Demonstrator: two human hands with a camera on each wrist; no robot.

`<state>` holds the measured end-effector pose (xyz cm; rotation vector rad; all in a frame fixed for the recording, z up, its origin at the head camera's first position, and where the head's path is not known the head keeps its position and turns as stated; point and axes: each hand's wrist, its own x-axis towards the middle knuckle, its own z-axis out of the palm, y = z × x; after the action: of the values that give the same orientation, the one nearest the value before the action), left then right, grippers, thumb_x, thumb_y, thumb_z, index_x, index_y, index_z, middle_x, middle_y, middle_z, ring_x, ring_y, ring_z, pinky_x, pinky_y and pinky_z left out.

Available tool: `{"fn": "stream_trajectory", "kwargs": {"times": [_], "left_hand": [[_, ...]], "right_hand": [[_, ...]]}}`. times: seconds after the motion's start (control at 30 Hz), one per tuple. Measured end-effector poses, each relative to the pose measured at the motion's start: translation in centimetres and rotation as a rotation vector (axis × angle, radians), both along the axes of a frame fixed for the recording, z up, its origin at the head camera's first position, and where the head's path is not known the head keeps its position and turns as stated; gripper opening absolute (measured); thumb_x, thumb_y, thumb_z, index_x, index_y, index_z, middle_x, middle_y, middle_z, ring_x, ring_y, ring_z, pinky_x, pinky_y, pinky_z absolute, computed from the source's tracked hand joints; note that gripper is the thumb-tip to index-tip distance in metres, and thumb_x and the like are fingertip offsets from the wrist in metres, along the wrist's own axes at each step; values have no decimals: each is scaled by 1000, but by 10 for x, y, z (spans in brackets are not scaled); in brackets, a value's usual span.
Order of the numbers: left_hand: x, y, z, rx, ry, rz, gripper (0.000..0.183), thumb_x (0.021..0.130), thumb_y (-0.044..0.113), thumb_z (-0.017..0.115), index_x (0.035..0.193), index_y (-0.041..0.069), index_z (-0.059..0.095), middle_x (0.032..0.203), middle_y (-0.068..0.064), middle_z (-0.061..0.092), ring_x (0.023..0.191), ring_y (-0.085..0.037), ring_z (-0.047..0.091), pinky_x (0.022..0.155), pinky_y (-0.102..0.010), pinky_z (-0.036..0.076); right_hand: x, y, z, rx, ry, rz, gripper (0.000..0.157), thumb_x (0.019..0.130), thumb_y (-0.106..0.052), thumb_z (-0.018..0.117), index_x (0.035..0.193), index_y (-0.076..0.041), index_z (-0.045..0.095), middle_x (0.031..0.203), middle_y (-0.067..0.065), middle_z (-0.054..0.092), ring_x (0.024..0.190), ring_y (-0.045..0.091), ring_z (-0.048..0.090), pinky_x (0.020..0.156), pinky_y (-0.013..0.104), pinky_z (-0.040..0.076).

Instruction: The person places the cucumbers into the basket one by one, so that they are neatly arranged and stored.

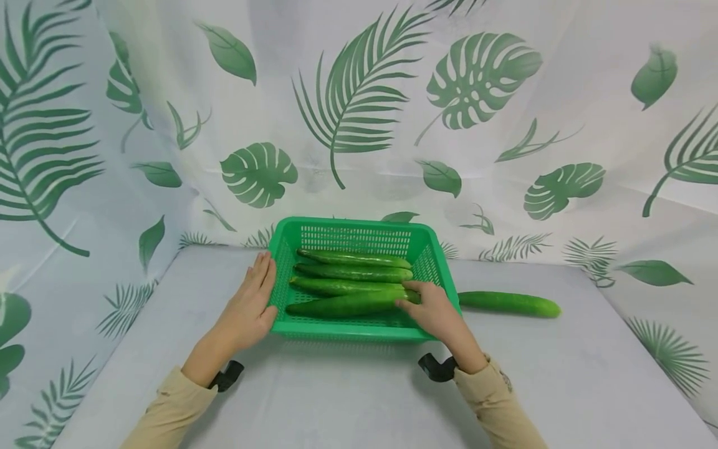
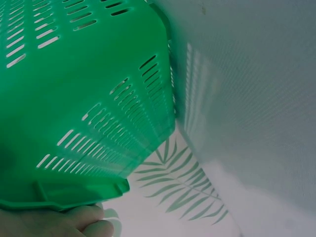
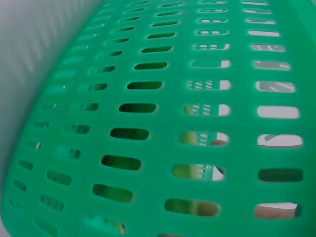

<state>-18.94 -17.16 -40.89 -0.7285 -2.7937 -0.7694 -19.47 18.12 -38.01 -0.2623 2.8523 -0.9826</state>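
Note:
A green slotted plastic basket (image 1: 348,329) stands on the table with several long cucumbers (image 1: 352,273) lying side by side in it. My left hand (image 1: 250,305) rests with straight fingers along the basket's left rim; in the left wrist view its fingertips (image 2: 86,217) show right at the rim. My right hand (image 1: 434,308) reaches over the front right of the basket. Its thumb and fingers pinch the right end of the front cucumber (image 1: 344,304). From the right wrist, the slotted basket wall (image 3: 163,123) covers most of the view, with green cucumber showing through the slots.
One more cucumber (image 1: 509,304) lies on the table outside the basket, just right of it. The pale table (image 1: 348,399) is backed by a white hanging cloth (image 1: 392,181) printed with green leaves, which also covers the left side. Black wrist mounts (image 1: 437,368) sit under both forearms.

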Motion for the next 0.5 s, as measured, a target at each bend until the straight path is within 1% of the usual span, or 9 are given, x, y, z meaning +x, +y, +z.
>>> {"fn": "stream_trajectory", "kwargs": {"times": [0.13,0.33,0.43,0.5], "left_hand": [[0,0,0,-1,9,-4,73,91,3,42,153,-13,7,162,-26,-4,150,-35,-8,119,-56,6],[-1,1,-1,2,12,-9,73,90,3,42,153,-14,8,162,-27,-3,150,-35,-8,118,-56,7],[-1,2,-1,7,12,-10,73,90,3,42,153,-14,8,162,-27,-3,150,-35,-8,119,-56,6],[-1,1,-1,14,15,-10,73,90,2,42,153,-14,8,162,-27,-3,150,-35,-8,119,-56,6]], "right_hand": [[1,0,1,6,12,9,51,97,-19,63,139,8,51,136,27,55,118,43,57,89,52,51],[2,2,0,5,23,21,47,98,-22,62,134,9,57,133,26,58,121,44,55,92,55,49],[2,3,0,-41,49,16,45,98,-22,62,132,6,59,132,24,59,121,44,55,91,55,50],[2,5,0,-99,74,19,42,98,-22,62,131,4,61,132,24,60,121,44,55,92,54,50]]}}
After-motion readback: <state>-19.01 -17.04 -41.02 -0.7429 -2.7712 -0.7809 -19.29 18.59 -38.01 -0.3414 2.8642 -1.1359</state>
